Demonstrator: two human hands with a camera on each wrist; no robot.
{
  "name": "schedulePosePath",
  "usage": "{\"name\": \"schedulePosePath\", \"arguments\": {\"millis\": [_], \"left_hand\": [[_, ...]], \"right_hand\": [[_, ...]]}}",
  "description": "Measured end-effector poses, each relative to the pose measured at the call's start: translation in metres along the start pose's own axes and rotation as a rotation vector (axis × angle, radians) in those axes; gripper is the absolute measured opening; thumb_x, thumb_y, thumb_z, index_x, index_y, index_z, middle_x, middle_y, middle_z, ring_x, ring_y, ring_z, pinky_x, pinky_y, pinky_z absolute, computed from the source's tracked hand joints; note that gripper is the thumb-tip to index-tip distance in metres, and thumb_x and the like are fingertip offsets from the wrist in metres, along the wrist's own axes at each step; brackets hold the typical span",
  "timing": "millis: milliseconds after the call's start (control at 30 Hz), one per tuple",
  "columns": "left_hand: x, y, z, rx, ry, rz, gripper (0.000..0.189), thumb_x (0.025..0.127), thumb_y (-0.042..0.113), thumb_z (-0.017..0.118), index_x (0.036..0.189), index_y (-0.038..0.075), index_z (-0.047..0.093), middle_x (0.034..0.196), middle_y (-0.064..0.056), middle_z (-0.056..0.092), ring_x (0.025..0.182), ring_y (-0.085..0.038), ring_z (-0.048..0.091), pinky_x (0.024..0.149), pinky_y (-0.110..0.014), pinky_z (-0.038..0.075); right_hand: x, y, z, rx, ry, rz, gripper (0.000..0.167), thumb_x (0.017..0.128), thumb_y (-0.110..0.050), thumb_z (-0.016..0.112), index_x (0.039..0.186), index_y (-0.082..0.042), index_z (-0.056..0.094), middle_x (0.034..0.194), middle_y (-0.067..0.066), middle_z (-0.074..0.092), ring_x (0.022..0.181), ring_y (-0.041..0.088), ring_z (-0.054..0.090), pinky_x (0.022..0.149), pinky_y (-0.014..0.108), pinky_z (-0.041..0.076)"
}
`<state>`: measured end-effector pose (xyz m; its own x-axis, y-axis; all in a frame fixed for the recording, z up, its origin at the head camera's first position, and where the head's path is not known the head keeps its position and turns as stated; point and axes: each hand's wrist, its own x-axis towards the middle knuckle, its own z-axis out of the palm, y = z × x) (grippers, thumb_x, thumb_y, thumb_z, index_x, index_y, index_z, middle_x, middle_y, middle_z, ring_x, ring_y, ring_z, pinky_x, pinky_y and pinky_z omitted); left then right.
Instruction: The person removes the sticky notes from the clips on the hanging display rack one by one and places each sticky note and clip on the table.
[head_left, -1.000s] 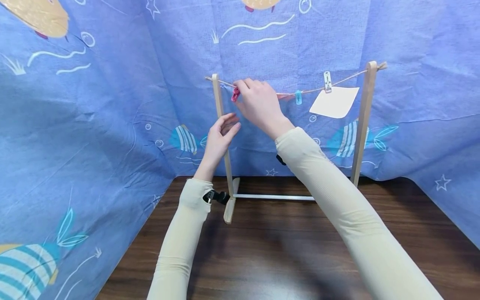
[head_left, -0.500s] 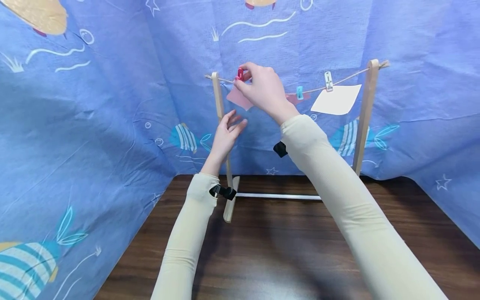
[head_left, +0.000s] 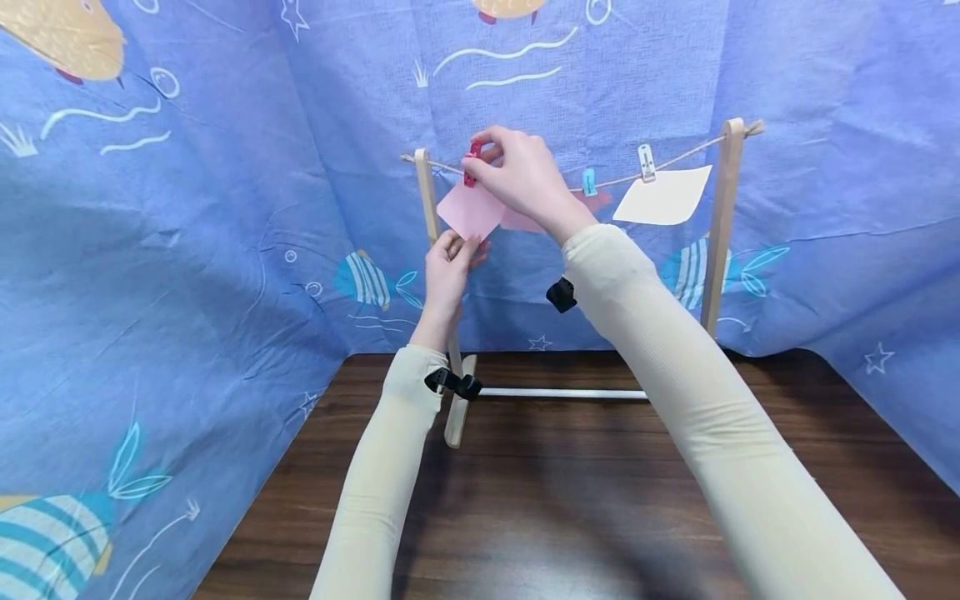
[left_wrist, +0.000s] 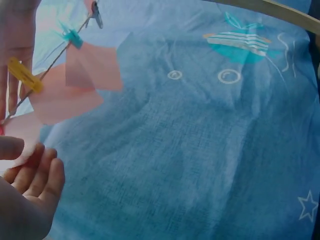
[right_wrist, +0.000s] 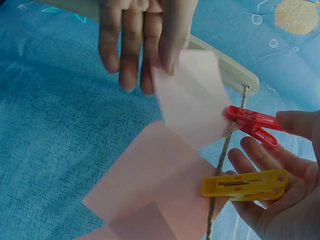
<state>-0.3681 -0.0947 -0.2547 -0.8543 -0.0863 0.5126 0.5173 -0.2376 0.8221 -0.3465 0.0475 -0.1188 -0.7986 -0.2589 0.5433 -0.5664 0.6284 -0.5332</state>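
Observation:
My right hand (head_left: 525, 171) pinches a red clothespin (right_wrist: 254, 122) at the left part of the rope (right_wrist: 224, 150). Its jaws sit at the rope and the edge of a pink paper sheet (right_wrist: 192, 95). Below, my left hand (head_left: 446, 275) holds that sheet's lower corner between thumb and finger; the other fingers are spread behind it. Close to the right hand, a yellow clothespin (right_wrist: 245, 184) clips another pink sheet (right_wrist: 145, 170) to the rope. In the head view the right hand hides the yellow clothespin.
Further right on the rope, a blue clothespin (head_left: 588, 182) holds a pink sheet (left_wrist: 95, 65), and a white clothespin (head_left: 647, 162) holds a white sheet (head_left: 663, 197). Wooden posts (head_left: 720, 225) joined by a white bar (head_left: 562, 392) stand on a brown table (head_left: 570, 500) before a blue curtain (head_left: 360, 167).
The red clothespin rose above the rope with the right hand, then came down onto the rope line. The pink sheet came into view below it, and my left hand moved up to its corner.

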Motion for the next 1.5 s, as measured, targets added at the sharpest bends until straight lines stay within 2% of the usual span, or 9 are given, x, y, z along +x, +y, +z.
{"name": "schedulePosePath", "arguments": {"millis": [133, 300, 400, 533, 733, 900, 1233, 1333, 1500], "left_hand": [[-0.001, 0.000, -0.003, 0.030, 0.016, 0.033, 0.011, 0.100, 0.005, 0.062, 0.106, -0.004, 0.065, 0.100, -0.023, 0.071, 0.097, -0.037, 0.071, 0.093, -0.046, 0.054], [0.000, 0.003, -0.008, 0.053, 0.000, 0.035, 0.013, 0.101, 0.006, 0.061, 0.104, -0.006, 0.064, 0.109, -0.036, 0.066, 0.085, -0.019, 0.073, 0.089, -0.040, 0.057], [0.000, 0.005, -0.010, 0.059, -0.002, 0.036, 0.012, 0.101, 0.006, 0.061, 0.102, -0.005, 0.064, 0.102, -0.031, 0.068, 0.081, -0.015, 0.072, 0.085, -0.035, 0.059], [0.001, 0.006, -0.012, 0.061, 0.011, 0.052, 0.008, 0.101, 0.005, 0.061, 0.097, -0.001, 0.064, 0.094, -0.025, 0.069, 0.077, -0.014, 0.072, 0.079, -0.031, 0.059], [0.001, 0.009, -0.014, 0.080, 0.013, 0.081, 0.009, 0.101, 0.005, 0.060, 0.094, 0.001, 0.064, 0.106, -0.041, 0.063, 0.076, -0.014, 0.072, 0.078, -0.032, 0.060], [0.002, 0.011, -0.015, 0.070, 0.021, 0.098, 0.010, 0.100, 0.004, 0.061, 0.091, 0.003, 0.065, 0.093, -0.024, 0.071, 0.076, -0.014, 0.072, 0.079, -0.034, 0.060], [-0.005, 0.012, -0.020, 0.079, 0.025, 0.084, 0.010, 0.100, 0.002, 0.060, 0.101, -0.007, 0.065, 0.085, -0.010, 0.071, 0.075, -0.012, 0.071, 0.085, -0.044, 0.058], [-0.007, 0.011, -0.023, 0.077, 0.031, 0.077, 0.010, 0.100, 0.002, 0.061, 0.099, -0.006, 0.065, 0.090, -0.022, 0.070, 0.075, -0.015, 0.071, 0.088, -0.050, 0.056], [-0.011, 0.011, -0.029, 0.086, 0.039, 0.066, 0.008, 0.100, 0.002, 0.061, 0.099, -0.005, 0.066, 0.098, -0.032, 0.067, 0.078, -0.021, 0.072, 0.086, -0.046, 0.057]], "right_hand": [[0.000, 0.002, -0.001, 0.024, -0.002, -0.003, 0.045, 0.101, -0.036, 0.061, 0.139, -0.013, 0.059, 0.124, 0.002, 0.069, 0.114, 0.013, 0.065, 0.094, 0.027, 0.051], [0.000, 0.006, -0.004, 0.045, -0.028, 0.000, 0.047, 0.101, -0.035, 0.061, 0.141, -0.012, 0.058, 0.125, 0.002, 0.069, 0.116, 0.012, 0.064, 0.096, 0.028, 0.051], [0.000, 0.007, -0.005, 0.057, -0.033, -0.019, 0.046, 0.100, -0.033, 0.062, 0.140, -0.010, 0.059, 0.122, 0.003, 0.071, 0.115, 0.013, 0.065, 0.095, 0.030, 0.051], [0.000, 0.007, -0.005, 0.060, -0.019, -0.037, 0.041, 0.101, -0.031, 0.062, 0.135, -0.008, 0.063, 0.118, 0.004, 0.073, 0.111, 0.013, 0.067, 0.092, 0.029, 0.052], [-0.001, 0.008, -0.003, 0.051, 0.049, -0.048, 0.037, 0.102, -0.030, 0.061, 0.131, -0.009, 0.067, 0.119, 0.003, 0.073, 0.108, 0.012, 0.068, 0.090, 0.028, 0.053], [-0.002, 0.010, 0.000, 0.038, 0.103, -0.085, 0.034, 0.102, -0.027, 0.060, 0.129, -0.008, 0.068, 0.118, 0.004, 0.073, 0.108, 0.014, 0.069, 0.092, 0.029, 0.053], [-0.006, 0.014, -0.004, 0.043, 0.184, -0.117, 0.032, 0.101, -0.026, 0.061, 0.126, -0.009, 0.071, 0.115, 0.005, 0.074, 0.104, 0.014, 0.070, 0.090, 0.026, 0.052], [-0.008, 0.015, -0.005, 0.057, 0.202, -0.129, 0.031, 0.101, -0.025, 0.062, 0.125, -0.009, 0.072, 0.114, 0.005, 0.074, 0.100, 0.014, 0.070, 0.085, 0.024, 0.051], [-0.009, 0.017, -0.007, 0.058, 0.206, -0.125, 0.031, 0.101, -0.026, 0.061, 0.126, -0.010, 0.072, 0.113, 0.005, 0.074, 0.099, 0.012, 0.069, 0.080, 0.022, 0.049]]}}
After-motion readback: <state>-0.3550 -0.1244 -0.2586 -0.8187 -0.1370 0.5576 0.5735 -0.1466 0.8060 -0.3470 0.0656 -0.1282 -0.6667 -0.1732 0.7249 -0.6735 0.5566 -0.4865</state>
